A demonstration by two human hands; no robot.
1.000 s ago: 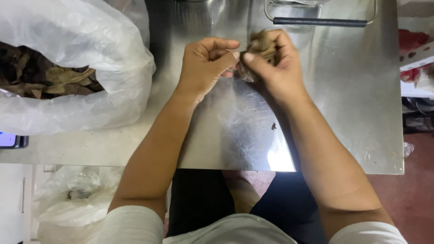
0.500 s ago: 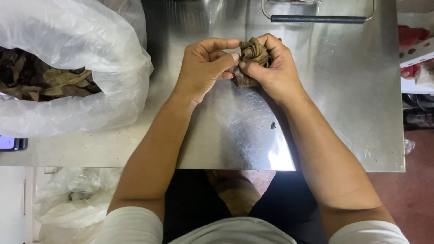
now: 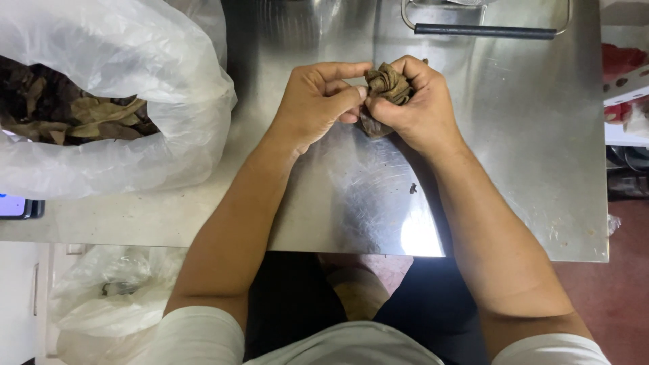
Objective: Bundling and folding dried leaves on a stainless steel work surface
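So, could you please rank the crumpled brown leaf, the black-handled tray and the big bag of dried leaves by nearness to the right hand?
1. Crumpled brown leaf: held in the right hand.
2. Black-handled tray: just beyond, at the table's far edge.
3. Bag of dried leaves: far left.

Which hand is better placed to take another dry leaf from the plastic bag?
Probably the left hand: it is nearer the clear plastic bag of dried brown leaves, while the right hand grips the crumpled brown leaf.

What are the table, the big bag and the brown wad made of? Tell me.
Table: bare metal, probably steel; it shines and shows fine scratches.
Bag: thin clear plastic, wrinkled and glossy.
Wad: apparently dried leaf, brown and crumpled, like the leaves in the bag.
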